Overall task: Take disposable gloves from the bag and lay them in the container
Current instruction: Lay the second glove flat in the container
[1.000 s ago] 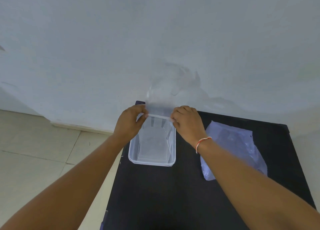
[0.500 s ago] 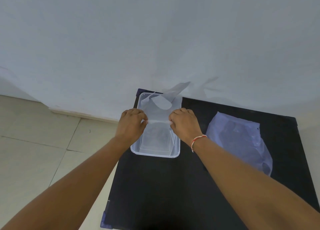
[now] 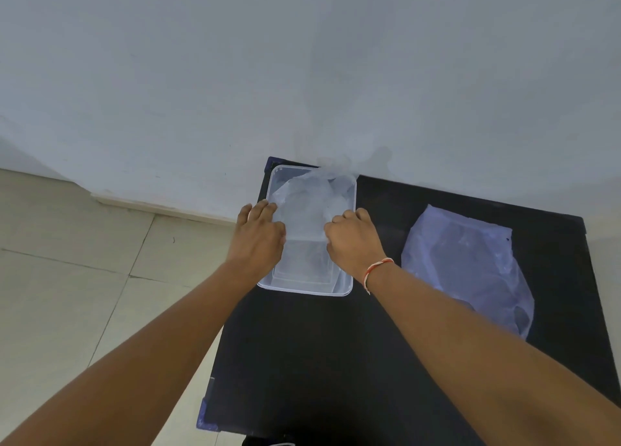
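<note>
A clear rectangular plastic container (image 3: 346, 287) stands at the back left of the black table. A thin transparent disposable glove (image 3: 309, 193) lies across its far half, its tip spilling over the back rim. My left hand (image 3: 258, 240) pinches the glove's near left edge inside the container. My right hand (image 3: 353, 240), with a red and white thread at the wrist, pinches the near right edge. The translucent bluish bag (image 3: 470, 264) lies flat on the table to the right, apart from both hands.
The black table (image 3: 319, 361) stands against a white wall (image 3: 302, 76). Its left edge drops to a beige tiled floor (image 3: 67, 277). The container sits close to the table's back left corner.
Both hands have lowered the glove from above the container down into it. The glove, held up and stretched before, now lies crumpled across the container's far half.
</note>
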